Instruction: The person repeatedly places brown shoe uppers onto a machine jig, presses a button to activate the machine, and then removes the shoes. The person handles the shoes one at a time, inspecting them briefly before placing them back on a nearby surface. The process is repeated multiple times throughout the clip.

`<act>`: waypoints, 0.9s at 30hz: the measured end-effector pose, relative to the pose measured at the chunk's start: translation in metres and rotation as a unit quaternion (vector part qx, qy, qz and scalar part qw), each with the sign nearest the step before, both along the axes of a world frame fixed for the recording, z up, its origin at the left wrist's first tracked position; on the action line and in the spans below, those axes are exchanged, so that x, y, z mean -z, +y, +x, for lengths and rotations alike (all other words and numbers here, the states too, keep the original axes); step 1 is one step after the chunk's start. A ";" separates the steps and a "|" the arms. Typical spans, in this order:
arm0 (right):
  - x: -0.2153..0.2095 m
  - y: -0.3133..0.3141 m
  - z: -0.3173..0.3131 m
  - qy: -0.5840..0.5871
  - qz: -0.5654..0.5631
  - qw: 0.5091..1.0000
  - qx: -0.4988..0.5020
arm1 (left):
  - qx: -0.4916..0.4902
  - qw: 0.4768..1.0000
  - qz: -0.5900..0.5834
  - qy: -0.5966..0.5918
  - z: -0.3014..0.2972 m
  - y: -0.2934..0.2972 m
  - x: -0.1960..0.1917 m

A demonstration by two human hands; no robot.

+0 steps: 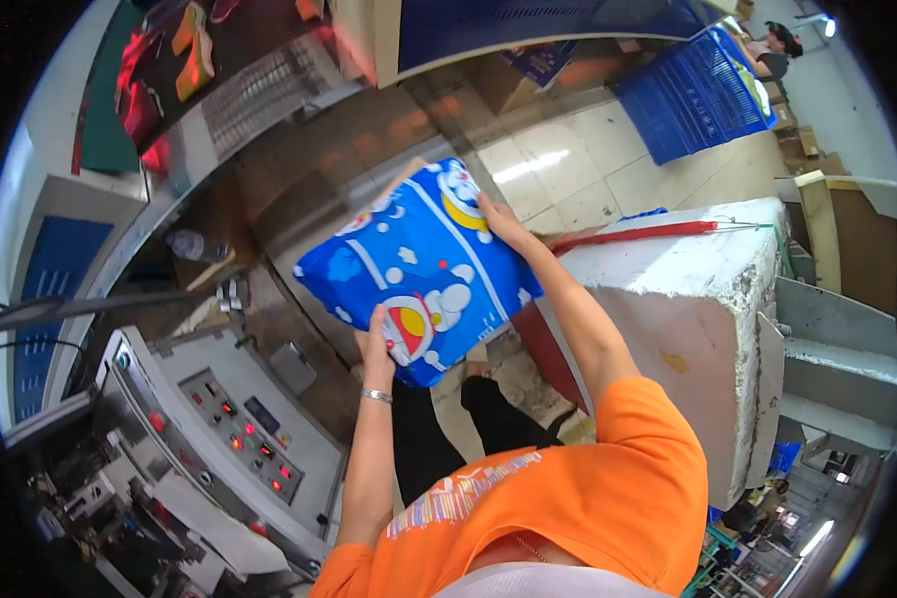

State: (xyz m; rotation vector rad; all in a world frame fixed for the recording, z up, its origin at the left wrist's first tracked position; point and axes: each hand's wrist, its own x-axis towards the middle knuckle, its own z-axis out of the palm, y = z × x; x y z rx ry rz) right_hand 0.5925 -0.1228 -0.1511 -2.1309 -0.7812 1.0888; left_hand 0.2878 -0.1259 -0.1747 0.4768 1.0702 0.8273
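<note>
A blue package with a white, red and yellow cartoon print is held up in front of my body, tilted. It looks soft and pillow-like; whether it is fabric or plastic film I cannot tell. My left hand grips its near left edge, with the thumb on the printed face. At its far right edge, my right hand has hold of it, and the fingers underneath are hidden. A beige edge of something shows just behind the package's far side.
To the left stands a machine with a lit control panel. A white block with worn edges is close to my right arm. Beyond are a blue plastic crate and a person. A conveyor-like surface lies at the far left.
</note>
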 end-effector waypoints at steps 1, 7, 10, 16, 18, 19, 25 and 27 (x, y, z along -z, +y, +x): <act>0.002 -0.009 0.013 0.008 0.027 0.999 0.026 | 0.035 0.999 -0.019 -0.015 0.011 0.004 0.016; 0.054 -0.049 0.091 -0.095 0.016 0.992 0.081 | 0.111 0.991 0.029 -0.066 0.089 0.020 0.061; 0.040 -0.050 0.100 -0.048 0.018 0.996 0.076 | 0.144 0.988 -0.026 -0.038 0.109 0.027 0.076; 0.069 -0.068 0.113 -0.041 -0.022 0.993 0.105 | 0.157 0.984 -0.053 -0.059 0.129 0.017 0.060; 0.070 -0.063 0.107 -0.033 -0.015 0.993 0.110 | 0.136 0.990 -0.006 -0.030 0.123 0.014 0.082; 0.074 -0.066 0.108 -0.016 -0.013 0.994 0.109 | 0.154 0.987 -0.038 -0.016 0.117 0.012 0.085; 0.088 -0.079 0.098 -0.151 -0.011 0.987 0.054 | 0.177 0.978 -0.108 0.025 0.109 0.004 0.092; 0.066 -0.072 0.082 -0.275 0.009 0.961 0.036 | 0.170 0.983 -0.030 0.058 0.107 -0.002 0.108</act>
